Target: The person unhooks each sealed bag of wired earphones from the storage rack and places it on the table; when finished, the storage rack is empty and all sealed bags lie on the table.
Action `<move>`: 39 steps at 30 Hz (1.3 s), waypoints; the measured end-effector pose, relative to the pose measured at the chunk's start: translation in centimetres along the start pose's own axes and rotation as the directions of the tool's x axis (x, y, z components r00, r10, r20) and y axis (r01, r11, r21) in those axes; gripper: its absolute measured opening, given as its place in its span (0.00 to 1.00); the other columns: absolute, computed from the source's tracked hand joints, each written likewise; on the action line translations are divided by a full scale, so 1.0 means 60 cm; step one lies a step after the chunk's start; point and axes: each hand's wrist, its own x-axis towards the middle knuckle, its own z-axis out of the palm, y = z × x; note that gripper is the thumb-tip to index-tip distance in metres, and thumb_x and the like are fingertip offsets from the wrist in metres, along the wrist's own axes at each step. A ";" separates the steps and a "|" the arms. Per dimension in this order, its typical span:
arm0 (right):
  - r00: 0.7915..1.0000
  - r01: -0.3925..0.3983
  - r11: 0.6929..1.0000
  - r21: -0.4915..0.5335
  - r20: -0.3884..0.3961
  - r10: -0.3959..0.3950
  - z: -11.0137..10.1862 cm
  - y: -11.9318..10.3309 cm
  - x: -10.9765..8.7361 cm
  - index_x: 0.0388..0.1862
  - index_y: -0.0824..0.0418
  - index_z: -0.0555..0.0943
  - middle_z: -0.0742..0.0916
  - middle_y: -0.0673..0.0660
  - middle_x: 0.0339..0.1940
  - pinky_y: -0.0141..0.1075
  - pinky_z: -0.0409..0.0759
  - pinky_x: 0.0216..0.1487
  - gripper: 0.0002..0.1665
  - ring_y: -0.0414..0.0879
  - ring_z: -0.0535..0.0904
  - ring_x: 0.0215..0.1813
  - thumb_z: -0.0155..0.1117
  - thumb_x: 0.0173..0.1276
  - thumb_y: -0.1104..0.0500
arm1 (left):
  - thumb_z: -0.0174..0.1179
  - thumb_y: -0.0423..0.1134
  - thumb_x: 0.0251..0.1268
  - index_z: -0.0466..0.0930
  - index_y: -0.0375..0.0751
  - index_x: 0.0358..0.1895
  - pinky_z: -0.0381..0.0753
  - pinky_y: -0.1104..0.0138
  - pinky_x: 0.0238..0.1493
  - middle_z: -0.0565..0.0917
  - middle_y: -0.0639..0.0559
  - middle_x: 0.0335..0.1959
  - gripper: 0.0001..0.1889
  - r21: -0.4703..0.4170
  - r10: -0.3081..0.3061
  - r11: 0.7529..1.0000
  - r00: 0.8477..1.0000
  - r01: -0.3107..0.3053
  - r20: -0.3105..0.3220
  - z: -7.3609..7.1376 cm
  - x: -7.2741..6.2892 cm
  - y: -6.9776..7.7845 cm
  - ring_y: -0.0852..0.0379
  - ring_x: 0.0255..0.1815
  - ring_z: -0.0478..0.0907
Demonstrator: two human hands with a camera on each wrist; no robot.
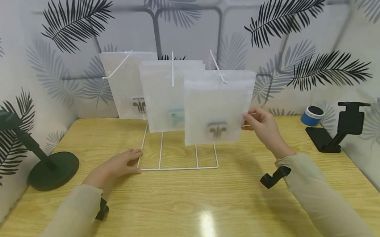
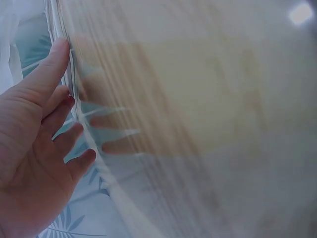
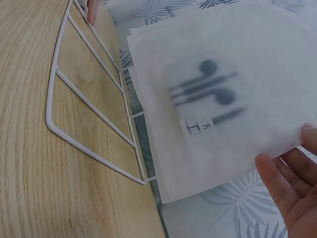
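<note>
A white wire display rack (image 1: 179,168) stands on the table, with frosted plastic bags hanging from its three prongs. My right hand (image 1: 262,126) pinches the lower right edge of the front frosted bag (image 1: 220,102) between thumb and fingers. Through that bag, dark earphones (image 3: 210,91) show faintly in the right wrist view. My left hand (image 1: 122,164) rests on the table at the left side of the rack's base, its fingers loose and touching the wire. Behind hang the middle bag (image 1: 161,98), with a blue-green shape inside, and the left bag (image 1: 122,86), with a dark shape.
A dark green lamp (image 1: 54,170) stands at the left. At the right are a black phone stand (image 1: 350,119) and a small blue cylinder (image 1: 312,116) with a dark top. A leaf-patterned curtain (image 1: 191,27) encloses the back and sides of the wooden table (image 1: 169,203).
</note>
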 end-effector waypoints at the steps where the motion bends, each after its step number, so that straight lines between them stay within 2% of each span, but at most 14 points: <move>1: 1.000 0.002 1.000 0.010 -0.002 -0.002 0.000 0.000 -0.001 0.40 0.77 0.71 0.83 0.50 0.31 0.36 0.81 0.37 0.13 0.42 0.81 0.34 0.54 0.69 0.63 | 0.59 0.51 0.60 0.56 0.30 0.68 0.46 0.42 0.64 0.55 0.36 0.69 0.39 -0.007 -0.003 1.000 1.000 0.003 0.004 0.000 0.000 -0.001 0.33 0.69 0.44; 6: 0.999 0.022 0.998 0.060 -0.026 -0.020 0.001 -0.003 -0.004 0.40 0.74 0.74 0.83 0.51 0.28 0.36 0.82 0.36 0.11 0.42 0.81 0.33 0.56 0.68 0.63 | 0.59 0.51 0.60 0.55 0.32 0.69 0.45 0.41 0.63 0.54 0.38 0.70 0.39 -0.044 -0.024 0.999 1.000 0.025 0.019 -0.002 -0.001 -0.003 0.34 0.69 0.42; 11: 0.997 0.044 0.994 0.099 -0.063 -0.038 0.001 -0.003 -0.005 0.40 0.66 0.78 0.84 0.51 0.29 0.35 0.82 0.33 0.07 0.42 0.81 0.31 0.57 0.67 0.64 | 0.58 0.52 0.61 0.55 0.32 0.69 0.45 0.40 0.63 0.54 0.38 0.70 0.39 -0.050 -0.030 0.998 0.999 0.031 0.019 -0.004 -0.001 0.000 0.34 0.69 0.42; 15: 0.994 0.063 0.993 0.097 -0.091 -0.054 -0.001 -0.002 -0.009 0.37 0.62 0.79 0.84 0.50 0.29 0.36 0.82 0.34 0.04 0.42 0.82 0.29 0.58 0.67 0.63 | 0.59 0.52 0.60 0.56 0.32 0.69 0.46 0.41 0.63 0.55 0.38 0.70 0.39 -0.046 -0.028 0.999 1.000 0.029 0.011 -0.002 0.000 -0.001 0.34 0.69 0.43; 19: 0.993 0.077 0.994 0.076 -0.099 -0.069 -0.005 -0.005 -0.018 0.39 0.59 0.79 0.83 0.50 0.30 0.38 0.81 0.38 0.04 0.42 0.81 0.30 0.58 0.67 0.62 | 0.59 0.52 0.60 0.57 0.32 0.68 0.47 0.42 0.63 0.56 0.38 0.69 0.39 -0.031 -0.024 0.999 1.000 0.024 -0.001 -0.001 0.001 -0.001 0.34 0.69 0.44; 22: 0.991 0.087 0.993 0.082 -0.104 -0.078 -0.007 -0.008 -0.021 0.40 0.59 0.79 0.82 0.50 0.29 0.38 0.80 0.39 0.05 0.42 0.81 0.31 0.57 0.67 0.62 | 0.59 0.51 0.60 0.57 0.32 0.68 0.47 0.42 0.63 0.56 0.38 0.69 0.39 -0.016 -0.017 1.000 1.000 0.017 -0.007 0.000 0.001 -0.001 0.34 0.69 0.44; 33: 0.985 0.113 0.985 0.132 -0.145 -0.094 -0.006 -0.023 -0.025 0.35 0.59 0.82 0.84 0.50 0.27 0.33 0.81 0.32 0.05 0.42 0.82 0.26 0.59 0.66 0.65 | 0.59 0.51 0.60 0.59 0.31 0.67 0.48 0.43 0.64 0.59 0.37 0.68 0.38 0.022 -0.011 1.000 1.000 0.012 -0.027 0.001 0.003 0.005 0.34 0.68 0.47; 39: 0.986 0.112 0.989 0.101 -0.135 -0.098 -0.013 -0.036 -0.035 0.35 0.59 0.82 0.85 0.49 0.27 0.31 0.81 0.32 0.05 0.41 0.82 0.26 0.59 0.66 0.65 | 0.59 0.51 0.60 0.59 0.32 0.68 0.49 0.43 0.64 0.59 0.38 0.68 0.38 0.022 -0.018 1.000 0.999 0.019 -0.027 0.000 0.005 0.009 0.35 0.69 0.47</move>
